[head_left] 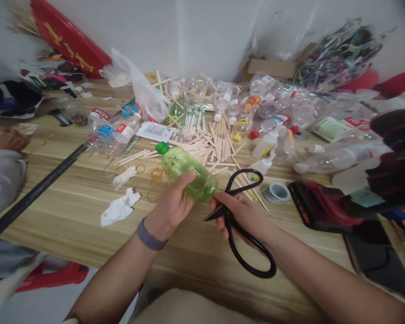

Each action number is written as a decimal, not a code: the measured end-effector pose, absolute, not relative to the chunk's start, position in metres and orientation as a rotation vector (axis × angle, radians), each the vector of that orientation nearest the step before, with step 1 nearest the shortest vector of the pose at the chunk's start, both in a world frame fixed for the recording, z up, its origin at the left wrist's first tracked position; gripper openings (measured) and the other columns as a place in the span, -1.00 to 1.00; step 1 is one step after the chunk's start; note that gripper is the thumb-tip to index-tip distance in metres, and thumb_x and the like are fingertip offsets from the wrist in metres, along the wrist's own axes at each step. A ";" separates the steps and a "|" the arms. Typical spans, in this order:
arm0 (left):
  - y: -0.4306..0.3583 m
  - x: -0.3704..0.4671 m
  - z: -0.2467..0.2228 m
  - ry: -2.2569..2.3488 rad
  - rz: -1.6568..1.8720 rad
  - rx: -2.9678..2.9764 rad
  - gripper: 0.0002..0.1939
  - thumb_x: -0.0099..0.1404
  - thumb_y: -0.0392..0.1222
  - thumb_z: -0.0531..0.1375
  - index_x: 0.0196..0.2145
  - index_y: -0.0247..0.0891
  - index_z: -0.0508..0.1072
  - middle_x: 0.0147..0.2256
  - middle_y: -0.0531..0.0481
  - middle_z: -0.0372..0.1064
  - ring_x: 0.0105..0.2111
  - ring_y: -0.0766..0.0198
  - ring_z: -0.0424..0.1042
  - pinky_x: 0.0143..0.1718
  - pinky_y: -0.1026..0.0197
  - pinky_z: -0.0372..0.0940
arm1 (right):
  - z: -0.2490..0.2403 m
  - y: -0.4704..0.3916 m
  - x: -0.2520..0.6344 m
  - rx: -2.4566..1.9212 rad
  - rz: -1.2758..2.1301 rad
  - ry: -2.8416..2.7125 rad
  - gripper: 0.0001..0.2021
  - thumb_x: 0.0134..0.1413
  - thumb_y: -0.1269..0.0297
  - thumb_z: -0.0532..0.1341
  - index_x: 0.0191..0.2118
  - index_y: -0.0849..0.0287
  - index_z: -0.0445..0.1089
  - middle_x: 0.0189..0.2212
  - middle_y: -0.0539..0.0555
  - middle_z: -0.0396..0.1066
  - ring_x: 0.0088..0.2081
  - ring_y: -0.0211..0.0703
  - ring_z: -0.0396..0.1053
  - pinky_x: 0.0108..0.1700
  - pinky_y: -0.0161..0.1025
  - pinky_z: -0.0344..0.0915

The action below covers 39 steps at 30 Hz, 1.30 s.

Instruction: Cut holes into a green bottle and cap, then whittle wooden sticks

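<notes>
A green plastic bottle [185, 167] with a green cap is tilted above the table, its capped end pointing away to the left. My left hand [175, 204] is wrapped round its lower side, thumb on top. Black-handled scissors [247, 245] with large loops are in my right hand [241, 211], their short blades pointing left. The fingertips of my right hand are at the bottle's base. Whether they also grip the base, I cannot tell. Rubber bands [155, 173] and a crumpled white tissue [120, 208] lie beyond and left of my left hand.
Wooden sticks [219, 148] and several clear bottles [276, 119] crowd the table's back. A red and black power tool [327, 204] and a wire spool [276, 192] stand right. Another person's hand [6, 137] rests at left, near a long black bar [37, 191].
</notes>
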<state>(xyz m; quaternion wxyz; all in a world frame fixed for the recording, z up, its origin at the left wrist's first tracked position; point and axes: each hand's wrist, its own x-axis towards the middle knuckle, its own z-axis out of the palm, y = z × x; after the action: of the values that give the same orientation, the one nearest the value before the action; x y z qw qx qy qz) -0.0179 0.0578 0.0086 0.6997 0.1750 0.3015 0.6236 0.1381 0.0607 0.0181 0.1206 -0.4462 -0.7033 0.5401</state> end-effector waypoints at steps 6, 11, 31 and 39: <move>0.055 -0.019 0.009 0.622 1.305 0.443 -0.83 0.02 -0.27 0.35 -0.38 -0.34 0.51 -0.41 -0.05 0.52 -0.22 0.04 0.52 -0.14 0.11 0.40 | 0.016 0.047 0.136 -1.337 1.493 -1.989 -0.45 0.23 -0.02 -0.38 -0.35 0.18 0.22 -0.66 0.07 0.32 -0.70 -0.19 0.26 -0.63 -0.30 0.15; 0.059 -0.013 0.007 0.644 1.337 0.244 -0.94 0.18 -0.32 0.26 -0.33 -0.29 0.47 -0.37 0.03 0.52 -0.31 0.24 0.51 -0.08 0.16 0.38 | 0.029 0.059 0.153 -1.387 0.910 -2.224 -0.79 0.09 0.35 0.06 -0.54 0.20 0.22 -0.60 0.14 0.31 -0.52 -0.16 0.26 -0.44 -0.26 0.01; 0.061 -0.011 0.011 0.621 1.386 0.188 -0.92 0.27 -0.34 0.15 -0.33 -0.32 0.46 -0.39 0.00 0.52 -0.41 0.29 0.51 -0.18 0.20 0.42 | 0.028 0.066 0.153 -1.362 0.909 -2.213 -0.82 0.11 0.36 0.07 -0.43 0.26 0.34 -0.55 0.16 0.37 -0.45 -0.14 0.34 -0.35 -0.27 0.12; 0.058 -0.010 0.012 0.652 1.375 0.284 -0.96 0.21 -0.36 0.21 -0.35 -0.33 0.47 -0.37 -0.03 0.53 -0.28 0.17 0.54 -0.13 0.14 0.43 | 0.017 0.062 0.146 -1.321 1.385 -2.077 -0.46 0.28 -0.05 -0.20 -0.28 0.25 0.36 -0.64 0.08 0.34 -0.65 -0.18 0.29 -0.54 -0.29 0.15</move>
<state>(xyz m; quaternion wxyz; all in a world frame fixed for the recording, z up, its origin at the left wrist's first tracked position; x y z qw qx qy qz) -0.0101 0.0580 0.0116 0.7153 0.1283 0.2942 0.6208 0.1461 0.0622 0.0166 0.1580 -0.4620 -0.7261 0.4841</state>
